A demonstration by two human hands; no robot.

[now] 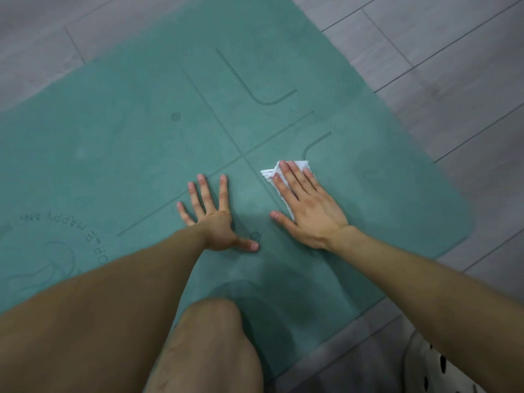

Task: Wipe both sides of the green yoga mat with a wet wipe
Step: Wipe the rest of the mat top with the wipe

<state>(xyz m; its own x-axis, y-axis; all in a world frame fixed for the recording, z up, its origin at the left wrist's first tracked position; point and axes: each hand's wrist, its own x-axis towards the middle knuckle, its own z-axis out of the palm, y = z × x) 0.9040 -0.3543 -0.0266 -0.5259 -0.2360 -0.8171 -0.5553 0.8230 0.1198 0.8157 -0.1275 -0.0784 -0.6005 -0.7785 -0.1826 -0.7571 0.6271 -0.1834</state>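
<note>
The green yoga mat [141, 131] lies flat on the floor and fills most of the view, with printed alignment lines and lettering facing up. My right hand [309, 205] lies flat with straight fingers on a white wet wipe [269, 173], pressing it onto the mat right of the centre line. The wipe shows past my fingertips and along my index finger; the rest is hidden under the palm. My left hand [212, 214] rests on the mat with its fingers spread, just left of the centre line, holding nothing.
Grey wood-look floor [453, 66] surrounds the mat at the top and right. My bare knee [212, 336] rests on the mat near the bottom edge. A white item with black spots [431, 370] lies on the floor at the lower right.
</note>
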